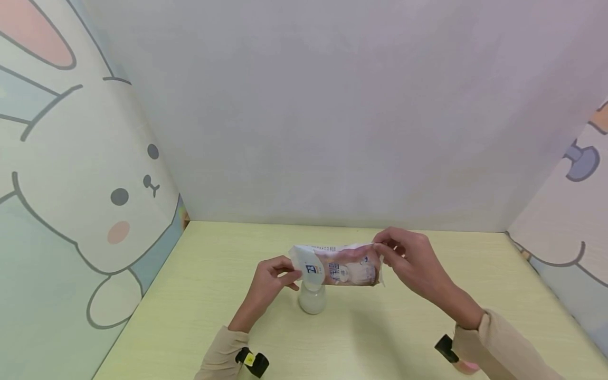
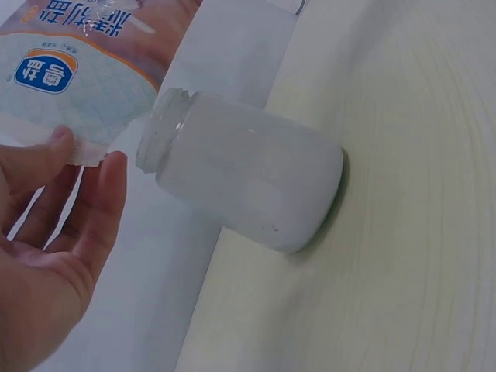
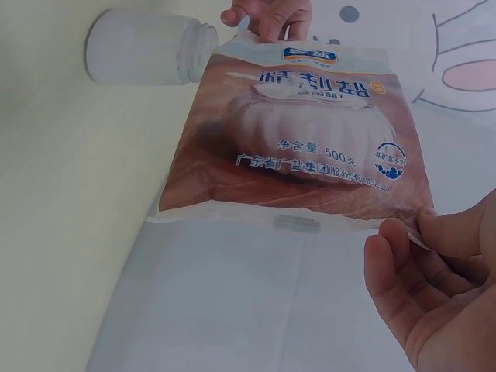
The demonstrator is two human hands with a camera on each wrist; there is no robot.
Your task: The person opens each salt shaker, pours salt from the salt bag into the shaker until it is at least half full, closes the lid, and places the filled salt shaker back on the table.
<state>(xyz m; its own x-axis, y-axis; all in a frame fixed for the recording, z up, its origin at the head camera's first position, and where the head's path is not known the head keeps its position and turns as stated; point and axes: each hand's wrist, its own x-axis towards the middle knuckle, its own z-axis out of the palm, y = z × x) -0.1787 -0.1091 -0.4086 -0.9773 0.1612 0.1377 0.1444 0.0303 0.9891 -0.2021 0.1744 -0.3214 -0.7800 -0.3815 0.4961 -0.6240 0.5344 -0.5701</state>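
A brown-and-white salt bag (image 1: 349, 266) is held level above the table, just over a glass jar (image 1: 312, 301). White contents show through the jar's wall, and its open threaded mouth (image 2: 164, 130) sits beside the bag's torn-looking end. At that end my left hand (image 1: 273, 278) pinches the bag's edge between thumb and fingers. My right hand (image 1: 413, 264) pinches a corner of the opposite end. In the right wrist view the bag's printed front (image 3: 310, 139) looks fairly flat. Whether salt is running out cannot be seen.
The jar stands upright on a pale yellow table (image 1: 214, 295). A grey-white wall (image 1: 332, 132) rises behind it, with rabbit-painted panels (image 1: 95, 184) at the sides. Something pink (image 1: 467, 367) lies partly hidden under the right sleeve.
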